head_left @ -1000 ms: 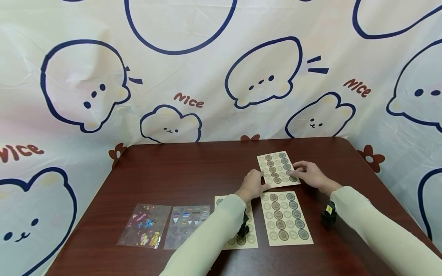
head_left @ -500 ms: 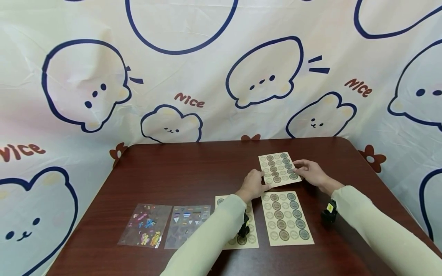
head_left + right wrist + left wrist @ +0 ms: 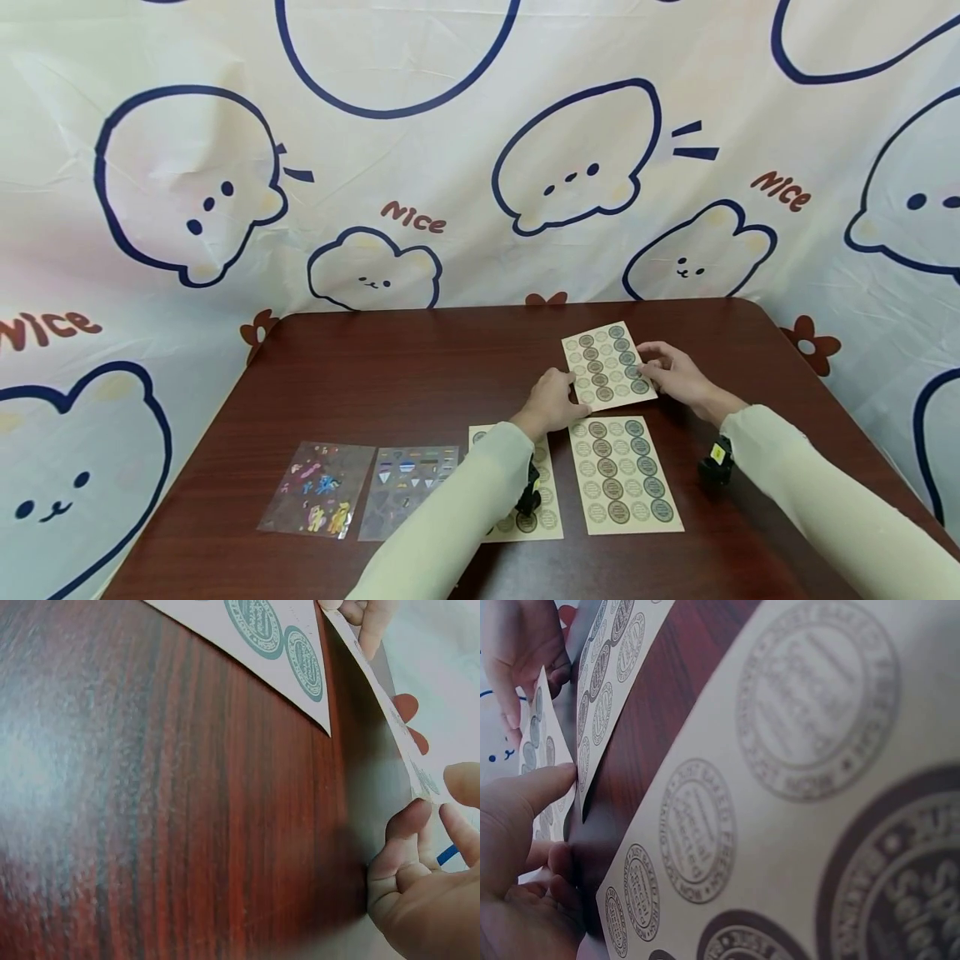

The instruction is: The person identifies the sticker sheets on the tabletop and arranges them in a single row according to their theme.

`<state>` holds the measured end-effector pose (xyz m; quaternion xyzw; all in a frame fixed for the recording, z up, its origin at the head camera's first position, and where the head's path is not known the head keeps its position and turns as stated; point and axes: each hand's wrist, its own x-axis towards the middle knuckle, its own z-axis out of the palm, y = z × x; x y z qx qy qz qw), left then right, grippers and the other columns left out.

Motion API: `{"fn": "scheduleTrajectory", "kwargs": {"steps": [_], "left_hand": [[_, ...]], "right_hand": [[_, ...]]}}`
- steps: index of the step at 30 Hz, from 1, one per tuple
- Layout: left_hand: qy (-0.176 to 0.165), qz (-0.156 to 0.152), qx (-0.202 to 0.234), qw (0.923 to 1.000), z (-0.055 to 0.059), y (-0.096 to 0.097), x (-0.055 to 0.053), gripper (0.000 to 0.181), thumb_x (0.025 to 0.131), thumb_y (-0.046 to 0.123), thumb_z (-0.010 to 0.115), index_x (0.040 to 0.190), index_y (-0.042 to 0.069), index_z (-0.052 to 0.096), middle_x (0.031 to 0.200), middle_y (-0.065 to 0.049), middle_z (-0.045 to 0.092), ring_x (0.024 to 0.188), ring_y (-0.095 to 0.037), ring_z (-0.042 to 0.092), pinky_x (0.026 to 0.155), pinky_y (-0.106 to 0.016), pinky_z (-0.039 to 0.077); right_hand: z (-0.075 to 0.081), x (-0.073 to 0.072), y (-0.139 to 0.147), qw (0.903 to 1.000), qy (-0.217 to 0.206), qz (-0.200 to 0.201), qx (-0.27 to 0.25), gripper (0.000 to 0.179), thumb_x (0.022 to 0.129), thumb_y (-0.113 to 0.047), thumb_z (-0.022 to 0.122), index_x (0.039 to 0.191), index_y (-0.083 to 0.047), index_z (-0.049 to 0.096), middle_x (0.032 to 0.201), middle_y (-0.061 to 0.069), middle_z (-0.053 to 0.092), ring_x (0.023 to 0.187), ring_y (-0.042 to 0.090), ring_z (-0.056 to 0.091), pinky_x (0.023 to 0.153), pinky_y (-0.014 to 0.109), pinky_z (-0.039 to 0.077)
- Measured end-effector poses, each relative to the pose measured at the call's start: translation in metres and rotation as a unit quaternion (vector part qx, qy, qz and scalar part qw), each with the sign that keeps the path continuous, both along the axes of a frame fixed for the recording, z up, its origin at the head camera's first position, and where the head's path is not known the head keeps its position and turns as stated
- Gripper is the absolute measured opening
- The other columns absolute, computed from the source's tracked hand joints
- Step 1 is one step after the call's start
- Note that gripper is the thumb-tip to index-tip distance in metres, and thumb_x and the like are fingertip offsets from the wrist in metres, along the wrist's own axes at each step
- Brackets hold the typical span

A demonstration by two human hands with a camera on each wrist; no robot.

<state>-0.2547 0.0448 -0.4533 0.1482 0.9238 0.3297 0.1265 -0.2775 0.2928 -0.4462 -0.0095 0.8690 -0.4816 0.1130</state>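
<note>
A cream sheet of round stickers (image 3: 606,354) is held between both hands toward the back right of the table. My left hand (image 3: 550,403) pinches its near left corner; the thumb lies over the sheet in the left wrist view. My right hand (image 3: 678,379) holds the right edge between thumb and fingers. In the right wrist view this sheet (image 3: 382,697) stands edge-on above the tabletop, with the right hand (image 3: 427,900) at its near end. Just in front lies a second sticker sheet (image 3: 626,475). A third sticker sheet (image 3: 551,487) is partly hidden under the left forearm.
Two clear plastic sticker sheets lie at the left: one with colourful pony figures (image 3: 318,492), one with small shapes (image 3: 408,483), its right side overlapped by the left sleeve (image 3: 457,508). The dark wooden table (image 3: 390,367) ends at a printed cloth backdrop (image 3: 465,183).
The held sheet's far edge dips slightly, then rises again and the sheet turns a little. My right hand moves slightly upward with it; the left hand stays nearly still.
</note>
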Motion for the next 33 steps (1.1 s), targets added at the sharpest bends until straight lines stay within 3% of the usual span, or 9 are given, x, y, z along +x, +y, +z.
{"fn": "scheduleTrajectory", "kwargs": {"steps": [4,6,10,13,16,21,27,33], "left_hand": [[0.003,-0.005,0.003,1.0000,0.001,-0.001,0.000,0.068,0.094,0.029,0.073,0.152,0.005,0.044,0.143,-0.013,0.051,0.112,-0.020,0.059,0.082,-0.028,0.049],[0.008,-0.011,0.009,0.9999,0.001,-0.002,0.000,0.064,0.094,0.028,0.073,0.149,0.004,0.048,0.136,-0.013,0.054,0.100,-0.017,0.057,0.076,-0.027,0.047],[0.002,-0.025,0.047,0.9986,0.001,-0.004,-0.003,0.054,0.097,0.024,0.068,0.142,-0.001,0.054,0.100,-0.012,0.056,0.063,-0.013,0.040,0.058,-0.025,0.035],[-0.015,-0.023,0.082,0.9963,0.001,-0.005,-0.004,0.058,0.099,0.024,0.064,0.148,-0.002,0.046,0.082,-0.005,0.047,0.052,-0.012,0.031,0.054,-0.024,0.031],[-0.027,-0.010,0.103,0.9942,0.002,-0.005,-0.004,0.069,0.100,0.024,0.061,0.157,0.001,0.031,0.077,0.001,0.046,0.052,-0.010,0.036,0.054,-0.023,0.035],[-0.041,0.007,0.123,0.9916,0.003,-0.007,-0.004,0.073,0.102,0.022,0.057,0.161,0.003,0.018,0.069,0.004,0.049,0.049,-0.010,0.041,0.052,-0.023,0.038],[-0.059,0.012,0.132,0.9894,0.001,-0.009,-0.007,0.072,0.103,0.016,0.053,0.162,0.003,0.013,0.059,0.004,0.045,0.042,-0.010,0.035,0.047,-0.025,0.035],[-0.056,0.016,0.132,0.9896,0.000,-0.011,-0.007,0.073,0.103,0.013,0.053,0.162,0.003,0.012,0.067,0.003,0.050,0.044,-0.010,0.037,0.048,-0.024,0.035]], "right_hand": [[-0.001,0.001,0.001,1.0000,0.004,0.001,-0.002,0.051,0.106,-0.021,0.051,0.152,-0.005,0.035,0.130,0.026,0.060,0.085,0.013,0.060,0.073,0.029,0.051],[0.000,0.001,0.001,1.0000,0.001,0.002,-0.008,0.051,0.106,-0.018,0.050,0.152,-0.005,0.034,0.134,0.026,0.061,0.088,0.010,0.063,0.075,0.028,0.052],[0.001,0.000,0.003,0.9985,-0.025,-0.003,-0.048,0.052,0.107,-0.017,0.048,0.154,-0.005,0.030,0.125,0.015,0.068,0.091,0.005,0.065,0.080,0.028,0.052],[0.003,0.000,0.003,0.9947,-0.050,-0.012,-0.089,0.053,0.107,-0.017,0.046,0.156,-0.007,0.027,0.116,0.001,0.069,0.093,0.004,0.065,0.083,0.028,0.052],[0.003,-0.001,0.002,0.9909,-0.062,-0.014,-0.118,0.054,0.108,-0.017,0.045,0.157,-0.007,0.024,0.110,-0.007,0.069,0.093,0.003,0.066,0.084,0.028,0.053],[0.001,-0.001,-0.001,0.9889,-0.064,-0.005,-0.134,0.054,0.108,-0.018,0.045,0.157,-0.007,0.023,0.108,-0.009,0.067,0.093,0.004,0.066,0.083,0.027,0.052],[-0.002,0.000,-0.005,0.9889,-0.066,0.000,-0.133,0.054,0.108,-0.018,0.045,0.157,-0.008,0.024,0.106,-0.009,0.068,0.092,0.006,0.066,0.081,0.029,0.052],[-0.002,0.001,-0.007,0.9892,-0.064,0.001,-0.131,0.054,0.108,-0.019,0.045,0.157,-0.007,0.023,0.107,-0.009,0.068,0.092,0.006,0.067,0.081,0.029,0.052]]}}
